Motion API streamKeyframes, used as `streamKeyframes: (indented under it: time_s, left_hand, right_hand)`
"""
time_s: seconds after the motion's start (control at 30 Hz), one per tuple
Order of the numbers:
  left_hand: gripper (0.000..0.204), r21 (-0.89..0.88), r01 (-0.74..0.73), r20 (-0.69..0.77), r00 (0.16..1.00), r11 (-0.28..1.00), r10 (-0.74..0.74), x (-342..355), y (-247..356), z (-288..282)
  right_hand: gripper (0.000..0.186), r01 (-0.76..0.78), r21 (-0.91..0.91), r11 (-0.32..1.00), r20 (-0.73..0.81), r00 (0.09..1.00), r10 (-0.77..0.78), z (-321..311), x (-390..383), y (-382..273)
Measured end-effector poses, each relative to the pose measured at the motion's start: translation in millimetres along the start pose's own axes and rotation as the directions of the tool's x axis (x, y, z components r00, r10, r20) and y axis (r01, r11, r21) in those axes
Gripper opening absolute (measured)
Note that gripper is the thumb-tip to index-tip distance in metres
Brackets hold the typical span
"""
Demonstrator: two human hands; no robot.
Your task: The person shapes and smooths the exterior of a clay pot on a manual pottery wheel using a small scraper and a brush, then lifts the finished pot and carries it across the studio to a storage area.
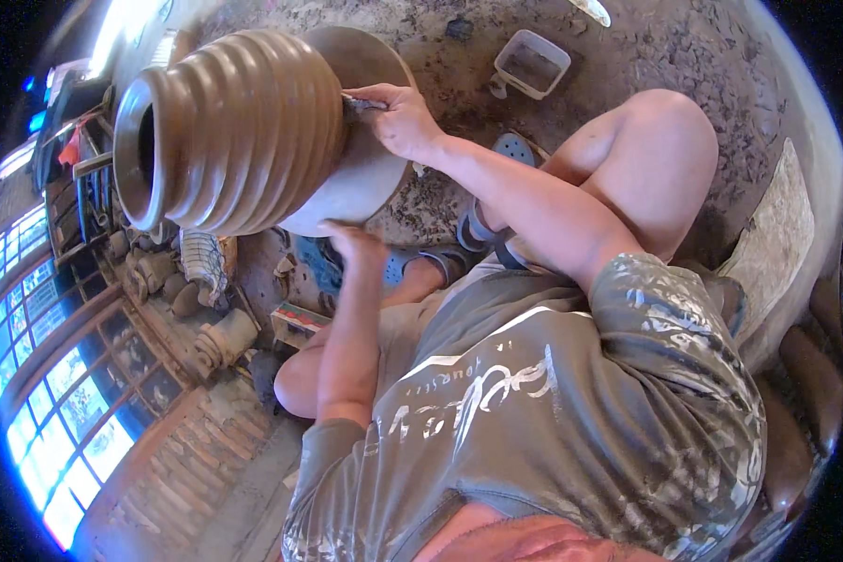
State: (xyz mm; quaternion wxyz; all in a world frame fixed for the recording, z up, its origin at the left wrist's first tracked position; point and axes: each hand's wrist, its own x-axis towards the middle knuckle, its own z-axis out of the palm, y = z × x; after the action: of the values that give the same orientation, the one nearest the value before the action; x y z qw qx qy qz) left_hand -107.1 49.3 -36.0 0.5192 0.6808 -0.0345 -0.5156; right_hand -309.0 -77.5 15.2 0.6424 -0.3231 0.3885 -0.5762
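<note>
A large ribbed brown clay pot (pixel 234 131) stands on a round grey wheel head (pixel 337 206), its dark mouth toward the upper left of the picture. My right hand (pixel 403 122) grips a small flat tool (pixel 358 102) at the lower part of the pot's wall, where it meets the wheel head, with fingers closed around it. My left hand (pixel 356 239) is at the near edge of the wheel head, below the pot; its fingertips reach under or against the rim and are partly hidden, so whether it grips the rim is unclear.
My bent knees and sandaled feet (pixel 421 267) flank the wheel. A plastic tub (pixel 532 64) lies on the clay-smeared floor. Several clay pieces (pixel 225 342), a small box (pixel 295 323) and a chair-like frame (pixel 84 169) stand at left by a barred window (pixel 37 356). A pale sheet (pixel 777 225) lies at right.
</note>
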Motion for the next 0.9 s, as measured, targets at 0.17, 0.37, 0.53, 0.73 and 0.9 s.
streamKeyframes:
  time_s: [0.17, 0.37, 0.53, 0.73, 0.9]
  left_hand:
    - [0.068, 0.197, 0.282, 0.340, 0.879, 0.939, -0.335, -98.2, -19.1, 40.2]
    - [0.092, -0.182, -0.059, 0.184, 0.979, 0.982, 0.092, 19.0, 80.5, -12.5]
    - [0.079, 0.006, 0.165, 0.314, 0.936, 0.986, -0.158, 9.9, -40.5, -34.9]
    - [0.080, 0.005, 0.184, 0.126, 0.975, 0.983, -0.183, -48.5, 16.2, 19.5]
    - [0.087, -0.097, -0.077, 0.103, 0.991, 0.992, 0.087, 10.5, 64.2, -7.9]
  right_hand:
    - [0.042, 0.102, 0.001, 0.995, -0.075, 0.992, -0.101, -0.5, 12.9, 37.4]
    - [0.037, 0.139, 0.026, 0.990, -0.097, 0.986, -0.136, 6.9, 12.1, 32.0]
    - [0.036, 0.036, -0.029, 0.999, -0.031, 0.999, -0.037, 8.4, -0.1, 5.9]
    - [0.035, 0.048, 0.167, 0.985, -0.064, 0.997, -0.038, 4.4, -1.0, -10.4]
    - [0.030, 0.136, 0.048, 0.990, -0.091, 0.987, -0.131, 7.8, 7.0, 13.6]
